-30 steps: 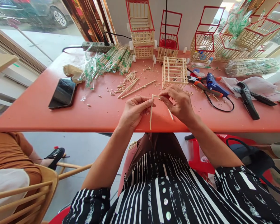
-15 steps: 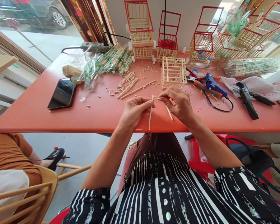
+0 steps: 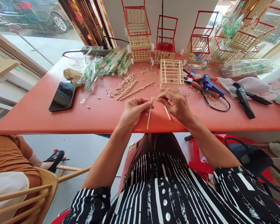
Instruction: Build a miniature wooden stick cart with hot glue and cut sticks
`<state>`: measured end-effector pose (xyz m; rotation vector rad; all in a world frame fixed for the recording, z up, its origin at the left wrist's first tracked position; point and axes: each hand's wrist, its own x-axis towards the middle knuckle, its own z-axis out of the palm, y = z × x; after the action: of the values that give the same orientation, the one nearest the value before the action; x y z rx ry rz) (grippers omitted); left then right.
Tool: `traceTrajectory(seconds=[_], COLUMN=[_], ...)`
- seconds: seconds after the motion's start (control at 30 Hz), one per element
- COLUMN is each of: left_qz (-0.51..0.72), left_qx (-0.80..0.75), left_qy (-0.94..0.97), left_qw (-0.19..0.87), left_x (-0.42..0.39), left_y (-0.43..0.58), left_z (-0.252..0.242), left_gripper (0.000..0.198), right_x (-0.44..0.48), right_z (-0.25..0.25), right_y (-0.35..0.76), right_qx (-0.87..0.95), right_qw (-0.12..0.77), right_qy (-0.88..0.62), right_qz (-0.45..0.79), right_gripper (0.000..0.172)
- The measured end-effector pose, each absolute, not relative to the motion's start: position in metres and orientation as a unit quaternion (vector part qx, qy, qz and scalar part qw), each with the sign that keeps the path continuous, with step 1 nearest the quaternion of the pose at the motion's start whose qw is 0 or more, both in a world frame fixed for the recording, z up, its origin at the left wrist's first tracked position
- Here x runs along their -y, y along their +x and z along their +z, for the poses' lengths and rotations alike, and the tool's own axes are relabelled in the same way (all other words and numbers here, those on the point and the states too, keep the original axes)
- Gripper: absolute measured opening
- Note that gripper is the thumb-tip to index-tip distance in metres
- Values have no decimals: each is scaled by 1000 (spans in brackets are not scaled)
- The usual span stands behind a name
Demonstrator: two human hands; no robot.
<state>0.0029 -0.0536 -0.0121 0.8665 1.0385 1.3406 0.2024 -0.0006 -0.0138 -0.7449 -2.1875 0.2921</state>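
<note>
- The left stick is pinched near its top between the thumb and fingers of the left hand. It hangs almost upright, and its lower end passes the near edge of the table.
- The right stick is shorter. The right hand grips it with closed fingertips, and it slants down and to the right from under that hand.
- A short piece of wood runs from the right fingertips to the top of the left stick. I cannot tell whether it belongs to the right stick.
- Both hands are close together above the table's near edge, in front of the person's lap.
- Just behind the hands stands a bare cage made of sticks.
- Left of the cage lie loose sticks and offcuts.
- Right of the cage are pliers, a blue glue gun with its cord, a black tool and a white cloth.
- Further left are wrapped chopsticks and a phone, which lies face up.
- A power strip lies at the back left.
- Red-framed carts line the back edge.
- At the lower left, another person in orange sits by a wooden chair.
</note>
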Motion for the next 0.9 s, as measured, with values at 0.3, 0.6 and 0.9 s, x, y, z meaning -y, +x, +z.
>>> traceTrajectory(seconds=[0.3,0.6,0.9], left_qz=[575,578,572], left_qx=[-445,-447,-464], left_qy=[382,388,397], left_qw=[571,562,547], left_x=[52,51,52], left_y=[4,4,5], left_z=[-15,-17,-17], left_gripper=[28,30,25], right_x=[-4,-3,-2], right_z=[-19,-18,-17], right_y=[205,203,205], right_qx=[864,865,872], right_qw=[397,392,382], right_qy=[-288,-288,-283], right_qz=[117,120,118], right_gripper=[34,32,32])
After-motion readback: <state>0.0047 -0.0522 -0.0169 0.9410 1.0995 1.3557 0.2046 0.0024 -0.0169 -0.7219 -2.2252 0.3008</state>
